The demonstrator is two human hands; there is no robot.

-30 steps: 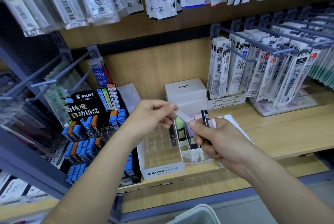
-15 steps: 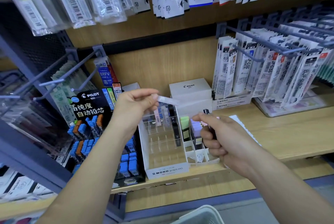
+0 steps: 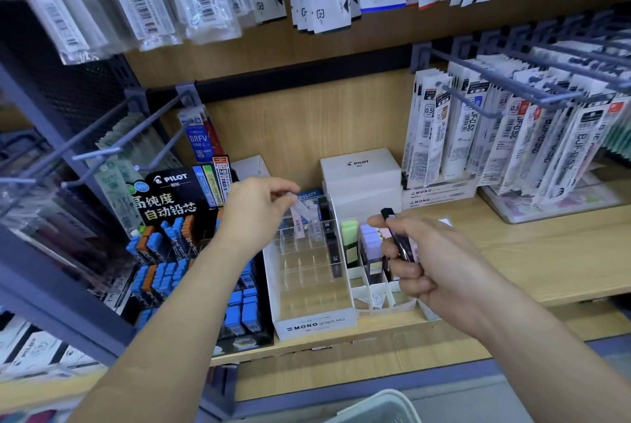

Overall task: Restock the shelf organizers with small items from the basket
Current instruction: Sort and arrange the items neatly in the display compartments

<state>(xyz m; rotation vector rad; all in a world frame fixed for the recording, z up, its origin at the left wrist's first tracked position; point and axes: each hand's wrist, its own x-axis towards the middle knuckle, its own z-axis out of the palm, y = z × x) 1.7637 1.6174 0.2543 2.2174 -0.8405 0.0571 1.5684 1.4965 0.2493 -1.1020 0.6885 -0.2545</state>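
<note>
"PILOT" stands on the white box and, above the Chinese "高纯度 自动铅芯", on the black display card. The white organizer reads "MONO graph MG" on its front. A blue packet says "BRFV"; the hanging refill packs show "0.5" and "JF-0.5"

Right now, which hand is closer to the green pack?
Right. The right hand sits just right of the green pack; the left hand is farther left, over the clear tray.

The left hand pinches a clear case above the back of the MONO organizer — the right hand hovers just right of it, fingers curled round a dark case.
</note>
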